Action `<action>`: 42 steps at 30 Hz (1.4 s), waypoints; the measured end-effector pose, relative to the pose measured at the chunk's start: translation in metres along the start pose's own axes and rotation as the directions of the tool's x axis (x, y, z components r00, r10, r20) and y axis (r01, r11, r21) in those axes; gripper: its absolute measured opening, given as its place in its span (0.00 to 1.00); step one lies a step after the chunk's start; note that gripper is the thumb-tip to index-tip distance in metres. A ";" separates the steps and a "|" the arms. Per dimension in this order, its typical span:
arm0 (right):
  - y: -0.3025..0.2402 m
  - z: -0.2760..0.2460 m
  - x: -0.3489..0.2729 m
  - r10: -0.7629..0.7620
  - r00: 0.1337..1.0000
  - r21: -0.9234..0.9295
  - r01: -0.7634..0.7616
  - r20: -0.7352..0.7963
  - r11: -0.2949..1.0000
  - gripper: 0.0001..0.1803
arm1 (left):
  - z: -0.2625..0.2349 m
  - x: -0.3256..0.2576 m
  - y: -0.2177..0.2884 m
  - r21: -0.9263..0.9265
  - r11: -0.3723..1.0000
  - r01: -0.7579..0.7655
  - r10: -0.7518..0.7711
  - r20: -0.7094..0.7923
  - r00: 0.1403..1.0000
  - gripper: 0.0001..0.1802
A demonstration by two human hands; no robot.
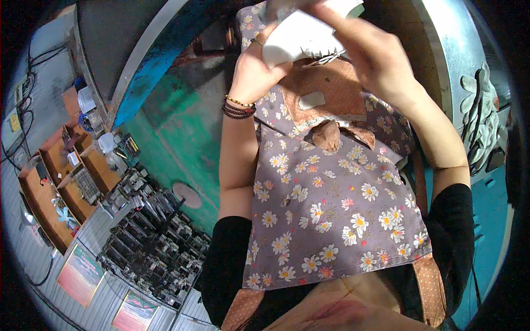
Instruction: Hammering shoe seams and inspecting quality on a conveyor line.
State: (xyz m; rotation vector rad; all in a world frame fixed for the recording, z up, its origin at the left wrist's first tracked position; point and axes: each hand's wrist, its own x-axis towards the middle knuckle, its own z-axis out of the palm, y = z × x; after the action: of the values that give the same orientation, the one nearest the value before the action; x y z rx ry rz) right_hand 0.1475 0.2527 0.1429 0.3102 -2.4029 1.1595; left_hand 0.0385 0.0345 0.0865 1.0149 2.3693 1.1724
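A white lace-up shoe [301, 36] is held up near the top of the view, above my lap, its pale laces hanging along the lower side. My left hand [251, 71] is closed around one end of it, the thumb pressed against the white surface. Over the other end reaches my right hand [381, 60], its fingers smeared by motion and partly cut off by the upper edge. Beside those fingers is a blurred dark grey shape that I cannot make out. A floral apron [337, 204] with an orange dotted pocket lies beneath both hands.
A grey metal surface [441, 27] rises on the right, with white work gloves [483, 110] on it. To the left stands a blue curved panel [141, 77] above the green floor. Farther left are a wooden compartment shelf [52, 157], a round stool seat [187, 195] and racked dark metal parts [157, 237].
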 end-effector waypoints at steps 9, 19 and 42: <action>-0.014 -0.003 0.005 -0.018 1.000 -0.004 0.018 0.002 1.000 0.32 | 0.001 -0.002 0.000 -0.013 1.000 0.001 -0.001 -0.025 1.000 0.36; -0.020 0.003 0.002 -0.058 0.994 -0.084 0.066 0.095 0.994 0.39 | 0.000 -0.001 0.002 0.062 0.998 0.022 -0.026 0.055 0.998 0.38; 0.037 -0.013 -0.026 0.081 0.978 -0.199 -0.043 0.190 0.979 0.27 | -0.007 0.007 0.003 -0.035 0.993 0.115 -0.113 0.066 0.991 0.42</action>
State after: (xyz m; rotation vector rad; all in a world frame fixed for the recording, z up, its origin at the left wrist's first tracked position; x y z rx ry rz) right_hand 0.1600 0.2857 0.1119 0.3005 -2.6934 0.9478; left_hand 0.0307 0.0366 0.0931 0.8792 2.3131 1.1226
